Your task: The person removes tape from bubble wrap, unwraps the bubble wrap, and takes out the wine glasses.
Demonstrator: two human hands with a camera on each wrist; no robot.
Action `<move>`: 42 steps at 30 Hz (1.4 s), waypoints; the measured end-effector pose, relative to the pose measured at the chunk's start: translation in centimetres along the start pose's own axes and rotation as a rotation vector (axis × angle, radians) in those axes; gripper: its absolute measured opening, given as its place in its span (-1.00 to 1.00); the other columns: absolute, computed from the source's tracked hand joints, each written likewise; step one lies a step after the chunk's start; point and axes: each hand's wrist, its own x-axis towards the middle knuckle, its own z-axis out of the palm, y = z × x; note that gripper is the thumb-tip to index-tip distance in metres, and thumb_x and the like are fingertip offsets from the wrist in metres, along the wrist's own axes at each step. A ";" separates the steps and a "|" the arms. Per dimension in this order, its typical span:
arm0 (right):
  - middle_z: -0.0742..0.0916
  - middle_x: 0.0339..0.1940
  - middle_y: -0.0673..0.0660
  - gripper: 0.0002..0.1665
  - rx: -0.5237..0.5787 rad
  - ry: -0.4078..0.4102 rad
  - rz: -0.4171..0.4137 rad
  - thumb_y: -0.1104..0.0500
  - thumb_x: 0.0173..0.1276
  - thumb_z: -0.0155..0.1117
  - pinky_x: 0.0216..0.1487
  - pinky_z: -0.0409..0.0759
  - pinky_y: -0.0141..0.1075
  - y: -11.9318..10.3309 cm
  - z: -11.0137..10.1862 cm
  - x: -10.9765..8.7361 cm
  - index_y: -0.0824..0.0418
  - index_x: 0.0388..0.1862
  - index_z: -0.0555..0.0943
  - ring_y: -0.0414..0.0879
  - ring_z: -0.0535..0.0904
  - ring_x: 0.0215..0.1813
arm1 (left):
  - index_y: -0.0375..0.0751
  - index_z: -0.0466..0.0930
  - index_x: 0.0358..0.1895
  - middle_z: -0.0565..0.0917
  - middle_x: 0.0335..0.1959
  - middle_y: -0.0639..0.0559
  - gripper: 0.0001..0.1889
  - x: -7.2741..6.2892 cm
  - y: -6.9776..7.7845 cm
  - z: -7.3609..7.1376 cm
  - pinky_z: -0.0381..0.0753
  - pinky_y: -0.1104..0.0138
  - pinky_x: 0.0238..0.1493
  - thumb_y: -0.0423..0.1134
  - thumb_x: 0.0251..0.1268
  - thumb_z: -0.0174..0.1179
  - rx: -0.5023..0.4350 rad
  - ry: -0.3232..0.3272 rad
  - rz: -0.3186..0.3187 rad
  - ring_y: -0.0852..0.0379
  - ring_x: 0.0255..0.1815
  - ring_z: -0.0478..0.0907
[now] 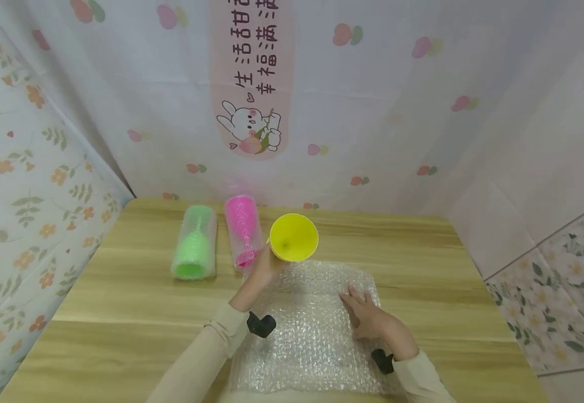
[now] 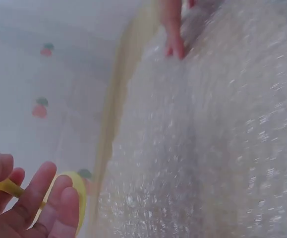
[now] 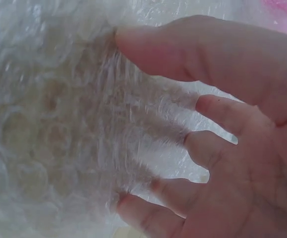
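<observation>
My left hand (image 1: pixel 265 267) holds a yellow plastic goblet (image 1: pixel 294 238), its wide mouth facing up toward the head camera. In the left wrist view, the thin yellow stem (image 2: pixel 7 187) lies between thumb and fingers, and the yellow round foot (image 2: pixel 82 198) shows behind the fingertips. A sheet of clear bubble wrap (image 1: pixel 307 336) is spread on the table in front of me. At its right side my right hand (image 1: pixel 372 322) grips the wrap between thumb and fingers. In the right wrist view the fingertips are partly hidden behind the wrap, with the thumb (image 3: pixel 183 49) on the near side.
Two goblets rolled in bubble wrap, one green (image 1: pixel 193 246) and one pink (image 1: pixel 243 229), lie at the back left of the wooden table (image 1: pixel 433 268). A patterned curtain (image 1: pixel 382 112) hangs behind the table, with another floral cloth (image 1: pixel 30 224) on the left.
</observation>
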 end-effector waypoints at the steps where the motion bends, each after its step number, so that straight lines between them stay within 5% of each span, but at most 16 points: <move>1: -0.06 0.48 0.40 0.05 -0.001 -0.003 -0.003 0.49 -0.04 0.35 0.14 0.31 0.31 0.0 0.0 0.0 0.31 0.44 0.08 0.51 -0.27 0.40 | -0.39 0.37 0.06 0.55 -0.18 -0.26 -0.60 0.5 -0.2 0.0 0.62 0.27 -0.21 -0.50 0.11 0.17 -0.039 -0.007 -0.049 -0.06 -0.26 0.52; 3: -0.06 0.48 0.40 0.05 -0.004 -0.009 -0.008 0.49 -0.03 0.35 0.14 0.33 0.29 0.0 -0.1 0.1 0.30 0.44 0.07 0.51 -0.27 0.40 | -0.38 0.36 0.10 0.54 -0.11 -0.30 -0.62 1.4 -1.0 0.2 0.65 0.16 -0.19 -0.44 0.20 0.13 -0.097 -0.032 -0.164 -0.12 -0.20 0.56; 5: -0.07 0.48 0.39 0.05 -0.001 -0.012 -0.014 0.48 -0.03 0.35 0.16 0.30 0.31 0.0 -0.1 0.1 0.29 0.45 0.07 0.51 -0.27 0.40 | -0.35 0.37 0.10 0.54 -0.08 -0.29 -0.65 2.0 -1.9 0.2 0.66 0.13 -0.22 -0.30 0.29 0.10 -0.094 -0.048 -0.210 -0.13 -0.19 0.58; 8: -0.08 0.49 0.38 0.06 0.013 -0.014 -0.019 0.47 -0.02 0.35 0.16 0.29 0.32 0.0 0.0 0.3 0.28 0.45 0.06 0.50 -0.28 0.41 | -0.21 0.43 0.04 0.58 -0.19 -0.11 -0.60 3.8 -7.9 1.9 0.63 0.26 -0.36 0.01 0.32 0.07 -0.093 -0.041 -0.163 0.05 -0.31 0.56; 10: -0.08 0.49 0.38 0.07 0.020 -0.016 -0.020 0.46 -0.03 0.35 0.16 0.26 0.34 0.0 0.0 0.3 0.27 0.45 0.06 0.50 -0.29 0.41 | -0.19 0.47 -0.04 0.57 -0.28 -0.05 -0.57 4.4 -10.0 2.6 0.58 0.29 -0.33 0.11 0.27 0.08 -0.067 -0.029 -0.134 0.11 -0.34 0.51; 12: -0.08 0.49 0.38 0.06 0.024 -0.014 -0.018 0.46 -0.02 0.35 0.16 0.24 0.35 0.0 0.1 0.4 0.27 0.45 0.06 0.50 -0.29 0.41 | -0.21 0.47 -0.08 0.54 -0.30 -0.07 -0.59 4.9 -10.9 3.4 0.55 0.24 -0.22 0.09 0.29 0.06 -0.079 -0.028 -0.185 0.07 -0.30 0.47; 15: -0.07 0.48 0.39 0.05 0.033 -0.010 -0.023 0.46 -0.03 0.35 0.19 0.15 0.38 -0.1 0.1 0.4 0.29 0.45 0.07 0.51 -0.29 0.40 | -0.39 0.38 0.10 0.53 -0.03 -0.29 -0.59 3.5 -5.6 2.6 0.44 0.04 0.14 -0.13 0.36 0.02 -0.073 -0.040 -0.328 -0.14 0.03 0.47; 18: -0.07 0.48 0.39 0.05 0.036 -0.006 -0.027 0.47 -0.03 0.35 0.20 0.12 0.39 -0.2 0.1 0.4 0.30 0.44 0.08 0.51 -0.29 0.40 | -0.47 0.22 0.25 0.39 0.19 -0.43 -0.54 2.4 -2.1 2.0 0.31 -0.03 0.29 -0.25 0.41 -0.08 -0.034 -0.043 -0.384 -0.30 0.24 0.34; 21: -0.05 0.48 0.40 0.04 0.028 -0.001 -0.030 0.47 -0.04 0.35 0.20 0.15 0.38 -0.2 0.1 0.4 0.30 0.44 0.09 0.51 -0.28 0.40 | -0.45 0.23 0.28 0.39 0.21 -0.43 -0.53 2.2 -2.3 2.0 0.27 -0.04 0.31 -0.26 0.40 -0.06 0.029 -0.070 -0.345 -0.30 0.26 0.32; 25: -0.06 0.48 0.40 0.04 0.025 -0.002 -0.029 0.47 -0.03 0.34 0.19 0.13 0.39 -0.2 0.1 0.3 0.31 0.44 0.09 0.52 -0.28 0.40 | -0.49 0.47 -0.01 0.57 -0.22 -0.30 -0.71 1.9 -3.5 2.3 0.56 0.15 -0.09 -0.35 0.28 0.02 0.209 -0.147 -0.244 -0.09 -0.21 0.52; 28: -0.07 0.48 0.39 0.03 0.030 -0.002 -0.022 0.47 -0.02 0.34 0.18 0.15 0.39 -0.2 0.1 0.2 0.30 0.44 0.09 0.51 -0.29 0.40 | -0.42 0.53 -0.44 0.48 -0.55 -0.13 -0.84 1.2 -3.2 2.8 0.45 0.30 -0.52 -0.39 0.21 0.03 0.459 -0.184 -0.168 0.07 -0.55 0.35; 30: -0.07 0.49 0.38 0.03 0.035 0.001 -0.022 0.47 -0.02 0.33 0.17 0.18 0.38 -0.3 0.0 0.1 0.29 0.44 0.09 0.51 -0.29 0.40 | -0.34 0.54 -0.56 0.52 -0.59 -0.09 -0.77 0.8 -3.0 3.2 0.44 0.31 -0.54 -0.32 0.22 0.05 0.666 -0.197 -0.113 0.08 -0.58 0.38; 32: -0.07 0.49 0.37 0.04 0.044 0.004 -0.026 0.47 -0.02 0.33 0.16 0.19 0.39 -0.3 -0.1 0.1 0.28 0.45 0.08 0.50 -0.30 0.41 | -0.32 0.55 -0.56 0.61 -0.47 -0.12 -0.74 0.6 -3.1 3.6 0.51 0.26 -0.45 -0.24 0.24 0.07 0.827 -0.193 -0.063 0.03 -0.50 0.48; 34: -0.07 0.49 0.37 0.04 0.048 0.002 -0.031 0.47 -0.01 0.33 0.16 0.18 0.39 -0.3 -0.1 0.1 0.28 0.45 0.08 0.50 -0.30 0.40 | -0.35 0.59 -0.35 0.66 -0.21 -0.19 -0.72 0.6 -3.3 4.0 0.56 0.20 -0.16 -0.15 0.27 0.08 0.933 -0.192 -0.041 -0.06 -0.25 0.56; 38: -0.08 0.49 0.38 0.03 0.040 0.003 -0.027 0.47 -0.01 0.32 0.16 0.20 0.38 -0.2 0.0 0.0 0.28 0.45 0.08 0.50 -0.31 0.40 | -0.40 0.41 0.15 0.44 0.24 -0.25 -0.49 1.3 -3.9 4.6 0.25 0.10 0.35 -0.02 0.34 0.03 0.971 -0.210 -0.081 -0.19 0.23 0.38; 42: -0.08 0.49 0.38 0.03 0.034 0.004 -0.010 0.50 -0.01 0.31 0.13 0.30 0.32 0.0 0.2 0.0 0.28 0.45 0.08 0.49 -0.32 0.41 | -0.38 0.29 0.29 0.31 0.36 -0.21 -0.40 2.2 -4.0 4.8 0.08 0.05 0.44 0.05 0.41 -0.12 0.997 -0.280 -0.123 -0.18 0.39 0.20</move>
